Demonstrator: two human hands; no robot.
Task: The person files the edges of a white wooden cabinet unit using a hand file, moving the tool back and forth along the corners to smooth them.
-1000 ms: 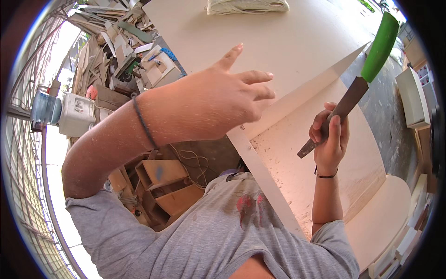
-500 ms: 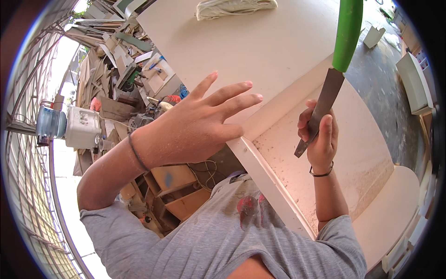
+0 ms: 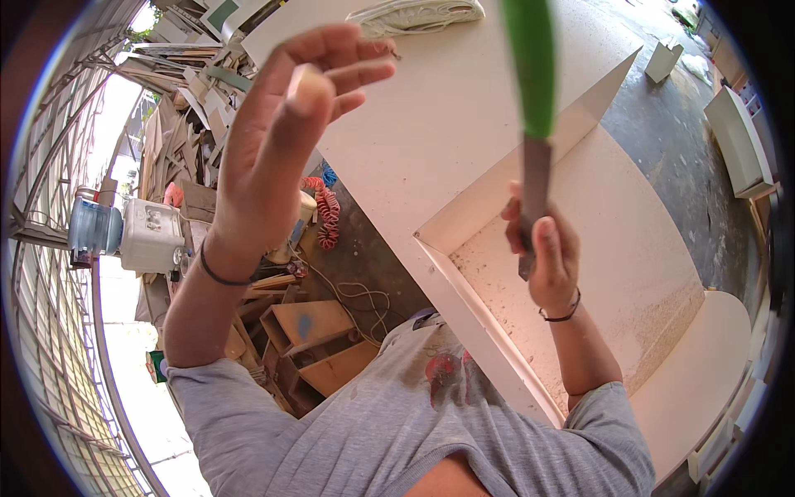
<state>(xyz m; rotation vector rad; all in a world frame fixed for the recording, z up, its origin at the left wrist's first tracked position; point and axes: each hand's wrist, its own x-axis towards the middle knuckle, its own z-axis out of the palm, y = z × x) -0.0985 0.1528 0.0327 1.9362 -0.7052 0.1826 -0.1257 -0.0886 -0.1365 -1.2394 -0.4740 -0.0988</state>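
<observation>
The green-handled scraper [image 3: 534, 124] is up in the air right of centre, green handle pointing away and up, its flat metal blade running down into the right hand [image 3: 546, 257], whose grip is wrapped closed around the blade end, thumb facing us. Just beneath it sits the open white panel box [image 3: 580, 273], and its floor is speckled with sawdust and grit, thickest along the near and right sides, so by the look of it the cleaning or scraping in there is not finished; the blade is held clear of the surface at this instant. Over on the left, the left hand [image 3: 281, 157] is raised high, fingers spread and loosely curled, holding nothing, well apart from the tool. Beyond both hands stretches the broad white board [image 3: 431, 108] with a pale ribbed bundle [image 3: 418, 14] lying at its far edge. Left and down on the floor: a coiled red air hose [image 3: 319, 211], a white machine [image 3: 149, 236] beside a blue water bottle [image 3: 87, 228], stacked wood offcuts [image 3: 319, 348] and loose cable. Nothing blocks the box itself; the raised left arm merely crowds the view.
</observation>
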